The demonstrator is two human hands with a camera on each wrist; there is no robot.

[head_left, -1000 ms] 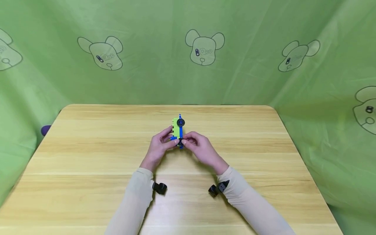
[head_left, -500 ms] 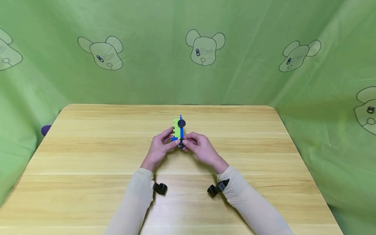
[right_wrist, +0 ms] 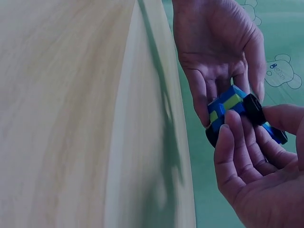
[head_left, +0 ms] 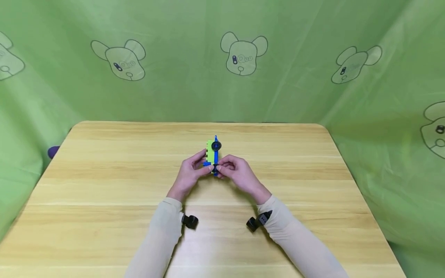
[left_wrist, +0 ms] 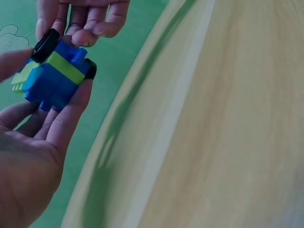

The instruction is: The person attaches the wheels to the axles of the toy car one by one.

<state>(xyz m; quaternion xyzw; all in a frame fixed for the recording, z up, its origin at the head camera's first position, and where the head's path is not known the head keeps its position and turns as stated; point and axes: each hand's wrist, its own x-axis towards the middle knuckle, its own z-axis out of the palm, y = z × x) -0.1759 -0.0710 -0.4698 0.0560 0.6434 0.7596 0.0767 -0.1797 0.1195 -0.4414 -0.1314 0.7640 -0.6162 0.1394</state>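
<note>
A small toy car [head_left: 210, 156] of lime-green and blue building bricks is held up over the table, turned on its side. My left hand [head_left: 187, 172] grips its near end; in the left wrist view the fingers and thumb reach round the blue and green body [left_wrist: 59, 80]. My right hand [head_left: 241, 175] has its thumb against a black wheel [right_wrist: 254, 109] at that end, with the fingers curled along the car's underside. Another black wheel [head_left: 216, 145] shows at the far end, untouched. The hands partly cover the near end.
Beneath the hands lies a wood-grain table [head_left: 104, 231]. Green curtains [head_left: 187, 88] printed with bear heads hang behind it and along both sides. A purple object [head_left: 53, 152] pokes out beyond the left table edge. Each wrist carries a small black camera [head_left: 190, 221].
The car and both hands have drifted very slightly right in the head view. Both hands keep their hold, and the head view itself has tilted a little.
</note>
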